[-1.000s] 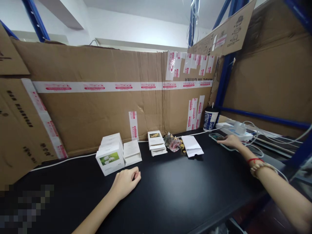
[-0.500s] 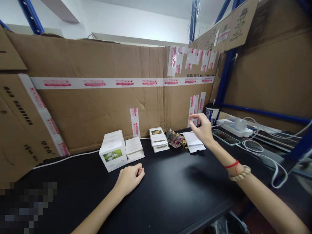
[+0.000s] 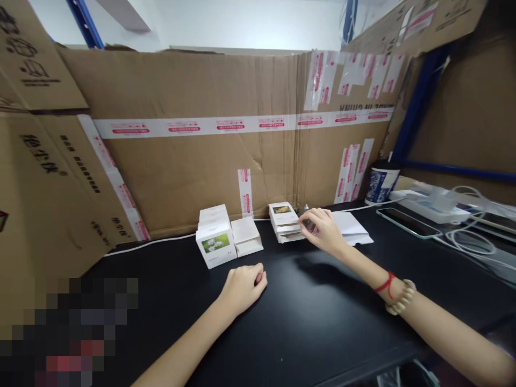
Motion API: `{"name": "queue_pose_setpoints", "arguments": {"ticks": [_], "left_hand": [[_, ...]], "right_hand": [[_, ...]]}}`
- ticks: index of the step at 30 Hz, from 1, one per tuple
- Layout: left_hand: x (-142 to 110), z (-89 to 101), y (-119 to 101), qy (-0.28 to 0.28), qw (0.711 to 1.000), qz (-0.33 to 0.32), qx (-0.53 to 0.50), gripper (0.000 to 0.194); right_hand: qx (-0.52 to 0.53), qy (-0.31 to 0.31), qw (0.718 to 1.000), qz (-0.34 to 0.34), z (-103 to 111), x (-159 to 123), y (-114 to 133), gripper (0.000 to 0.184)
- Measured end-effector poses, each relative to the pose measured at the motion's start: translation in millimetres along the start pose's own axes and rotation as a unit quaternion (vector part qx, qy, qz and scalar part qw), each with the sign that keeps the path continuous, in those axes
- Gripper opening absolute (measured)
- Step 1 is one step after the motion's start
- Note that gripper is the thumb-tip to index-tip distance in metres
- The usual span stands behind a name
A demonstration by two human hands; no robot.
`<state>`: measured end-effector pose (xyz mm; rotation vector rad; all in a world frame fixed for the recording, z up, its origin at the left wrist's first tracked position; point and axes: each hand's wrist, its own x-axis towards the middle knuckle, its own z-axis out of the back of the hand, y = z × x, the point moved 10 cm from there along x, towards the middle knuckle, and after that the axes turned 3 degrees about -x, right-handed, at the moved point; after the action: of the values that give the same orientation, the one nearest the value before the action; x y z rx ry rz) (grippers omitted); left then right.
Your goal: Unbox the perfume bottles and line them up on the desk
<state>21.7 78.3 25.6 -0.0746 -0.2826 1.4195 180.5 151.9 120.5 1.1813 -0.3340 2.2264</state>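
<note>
Glass bottles (image 3: 307, 208), shiny and rounded, sit right of the frame's centre, mostly hidden behind the right hand (image 3: 322, 232); its fingers arch, and whether they grip anything I cannot tell. Just left lies a crisp-edged white carton (image 3: 287, 218). At lower centre, the left hand (image 3: 243, 287) is loosely clenched on the smooth black table (image 3: 282, 322).

Boxes (image 3: 216, 243) on table (image 3: 306, 328) before cardboard wall (image 3: 193, 172); phone (image 3: 409, 222) at right, cup (image 3: 377, 185) behind it
</note>
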Motion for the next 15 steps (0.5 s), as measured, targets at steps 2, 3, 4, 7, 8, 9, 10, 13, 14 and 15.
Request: {"name": "queue_pose_setpoints", "arguments": {"ticks": [2,3,4,7,8,9,10,13,14,15], "left_hand": [[-2,-0.5,-1,0.0,1.0,-0.005,-0.003,0.023],[-2,-0.6,-2,-0.001,1.0,-0.006,-0.004,0.023],[-3,-0.4,-2,-0.003,1.0,-0.007,-0.003,0.022],[-4,1.4,-4,-0.013,1.0,-0.01,0.005,0.021],[-4,2.0,-4,-0.016,1.0,-0.012,0.007,0.02],[-4,2.5,-5,-0.018,1.0,-0.013,0.009,0.02],[-4,2.7,-5,-0.019,1.0,-0.014,0.011,0.02],[-4,2.3,-6,-0.016,1.0,-0.019,0.018,0.021],[-4,2.3,-7,-0.016,0.999,-0.02,0.021,0.021],[-4,2.4,-7,-0.017,0.999,-0.022,0.023,0.022]], "right_hand": [[-0.011,0.027,0.999,0.016,-8,-6,3,0.007],[-0.013,0.035,0.999,0.015,-11,-8,4,0.009],[-0.011,0.043,0.999,0.011,-13,-9,3,0.01],[-0.007,0.074,0.997,0.007,-24,-13,3,0.013],[-0.01,0.083,0.997,0.008,-27,-14,3,0.014],[-0.015,0.089,0.996,0.008,-30,-15,2,0.015],[-0.023,0.093,0.995,0.007,-32,-16,1,0.017],[-0.051,0.09,0.995,0.009,-34,-17,-4,0.019],[-0.059,0.088,0.994,0.013,-34,-17,-4,0.018],[-0.065,0.086,0.994,0.016,-33,-17,-5,0.017]]}}
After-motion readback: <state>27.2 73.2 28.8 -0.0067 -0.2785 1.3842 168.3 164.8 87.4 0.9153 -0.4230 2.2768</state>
